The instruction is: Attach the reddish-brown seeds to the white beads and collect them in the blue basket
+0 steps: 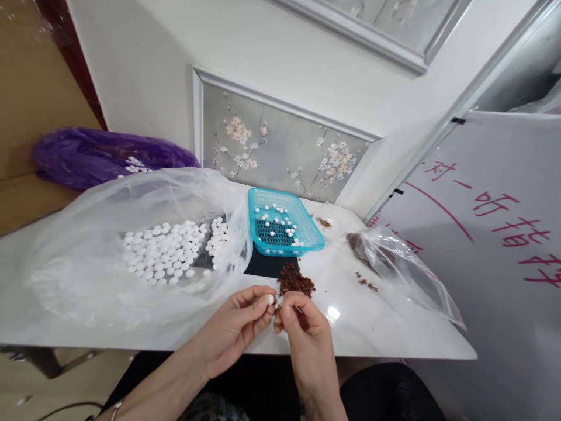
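Observation:
Between the thumb and fingers of my left hand (243, 318) is a small white ball (270, 300). Close beside it, the thumb and fingertips of my right hand (307, 327) are pinched together; what they hold, if anything, is too small to make out. Just beyond both hands lies a heap of small reddish-brown pieces (295, 280). Behind the heap stands a blue plastic basket (313, 238) with several white balls in it. To the left, a clear plastic bag (83, 245) spreads open with many more white balls (166, 251).
A purple bag (87, 155) with white balls rests at the back left. On the right lies a clear bag (394, 251) of brown pieces, with a few loose ones near it. A black sheet (272, 266) is under the basket. A written whiteboard (491, 245) stands at the right.

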A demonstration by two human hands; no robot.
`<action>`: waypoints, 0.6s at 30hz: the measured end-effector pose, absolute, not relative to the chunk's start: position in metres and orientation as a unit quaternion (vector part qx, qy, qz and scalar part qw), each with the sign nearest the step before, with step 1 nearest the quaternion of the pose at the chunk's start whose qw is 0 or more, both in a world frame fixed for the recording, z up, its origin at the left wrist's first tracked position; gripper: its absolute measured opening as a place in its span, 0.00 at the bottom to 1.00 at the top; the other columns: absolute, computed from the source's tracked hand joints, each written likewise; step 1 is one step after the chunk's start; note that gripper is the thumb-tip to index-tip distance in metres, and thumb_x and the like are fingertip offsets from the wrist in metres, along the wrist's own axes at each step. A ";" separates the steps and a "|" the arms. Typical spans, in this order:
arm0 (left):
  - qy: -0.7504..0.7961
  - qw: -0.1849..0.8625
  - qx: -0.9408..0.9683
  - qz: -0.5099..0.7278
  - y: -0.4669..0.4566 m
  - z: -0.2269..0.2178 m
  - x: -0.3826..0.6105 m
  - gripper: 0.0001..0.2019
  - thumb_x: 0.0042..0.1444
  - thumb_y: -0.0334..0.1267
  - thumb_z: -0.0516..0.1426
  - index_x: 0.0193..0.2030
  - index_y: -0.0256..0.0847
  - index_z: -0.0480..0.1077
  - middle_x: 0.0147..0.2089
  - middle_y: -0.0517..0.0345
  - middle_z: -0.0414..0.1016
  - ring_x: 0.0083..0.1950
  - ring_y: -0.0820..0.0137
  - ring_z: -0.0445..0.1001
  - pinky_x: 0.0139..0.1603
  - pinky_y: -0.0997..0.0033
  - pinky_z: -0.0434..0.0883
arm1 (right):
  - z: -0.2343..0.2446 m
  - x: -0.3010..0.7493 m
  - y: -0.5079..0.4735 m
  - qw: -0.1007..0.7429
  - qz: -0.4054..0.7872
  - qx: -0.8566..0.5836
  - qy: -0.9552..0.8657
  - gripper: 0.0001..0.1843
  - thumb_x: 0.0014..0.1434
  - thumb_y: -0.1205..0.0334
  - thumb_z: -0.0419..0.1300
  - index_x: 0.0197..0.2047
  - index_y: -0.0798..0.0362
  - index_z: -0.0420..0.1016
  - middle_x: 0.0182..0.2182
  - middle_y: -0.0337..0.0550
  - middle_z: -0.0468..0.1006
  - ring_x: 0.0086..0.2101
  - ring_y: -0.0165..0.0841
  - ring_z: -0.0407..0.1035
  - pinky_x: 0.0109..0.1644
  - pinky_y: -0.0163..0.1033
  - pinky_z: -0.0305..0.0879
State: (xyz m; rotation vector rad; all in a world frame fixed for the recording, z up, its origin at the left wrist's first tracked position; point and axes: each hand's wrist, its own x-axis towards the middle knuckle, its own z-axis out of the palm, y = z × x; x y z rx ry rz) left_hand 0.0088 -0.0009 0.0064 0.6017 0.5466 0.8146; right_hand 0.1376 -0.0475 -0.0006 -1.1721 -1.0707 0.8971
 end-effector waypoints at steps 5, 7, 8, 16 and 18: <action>0.243 0.839 0.295 0.388 0.000 0.001 0.009 0.03 0.52 0.32 0.61 0.34 0.35 0.74 0.31 0.58 0.72 0.32 0.77 0.73 0.38 0.82 0.70 | -0.001 0.135 -0.049 0.606 0.384 -0.521 -0.462 0.08 0.61 0.59 0.56 0.32 0.53 0.70 0.23 0.35 0.68 0.26 0.28 0.63 0.31 0.32 0.62; 0.236 0.839 0.299 0.387 0.000 0.000 0.009 0.03 0.52 0.32 0.61 0.33 0.35 0.74 0.30 0.58 0.72 0.32 0.77 0.72 0.37 0.82 0.70 | -0.001 0.134 -0.049 0.604 0.381 -0.521 -0.468 0.08 0.60 0.59 0.56 0.32 0.53 0.69 0.23 0.34 0.67 0.26 0.27 0.62 0.32 0.31 0.62; 0.235 0.839 0.302 0.387 0.000 0.000 0.009 0.03 0.52 0.32 0.61 0.32 0.35 0.73 0.30 0.58 0.72 0.31 0.77 0.72 0.37 0.81 0.70 | 0.000 0.133 -0.049 0.602 0.380 -0.521 -0.471 0.08 0.60 0.60 0.56 0.32 0.53 0.69 0.23 0.34 0.67 0.26 0.27 0.62 0.32 0.31 0.62; 0.227 0.835 0.310 0.393 -0.001 -0.002 0.009 0.03 0.53 0.32 0.60 0.31 0.35 0.72 0.28 0.59 0.72 0.31 0.77 0.72 0.38 0.79 0.69 | 0.002 0.133 -0.047 0.598 0.355 -0.521 -0.495 0.08 0.61 0.61 0.56 0.30 0.52 0.68 0.26 0.34 0.65 0.28 0.27 0.62 0.33 0.32 0.61; 0.229 0.834 0.310 0.394 -0.001 -0.002 0.009 0.03 0.53 0.32 0.61 0.31 0.35 0.73 0.28 0.59 0.72 0.31 0.77 0.72 0.39 0.79 0.69 | 0.002 0.133 -0.047 0.597 0.354 -0.520 -0.498 0.09 0.61 0.60 0.56 0.30 0.52 0.68 0.26 0.34 0.65 0.28 0.27 0.61 0.33 0.31 0.61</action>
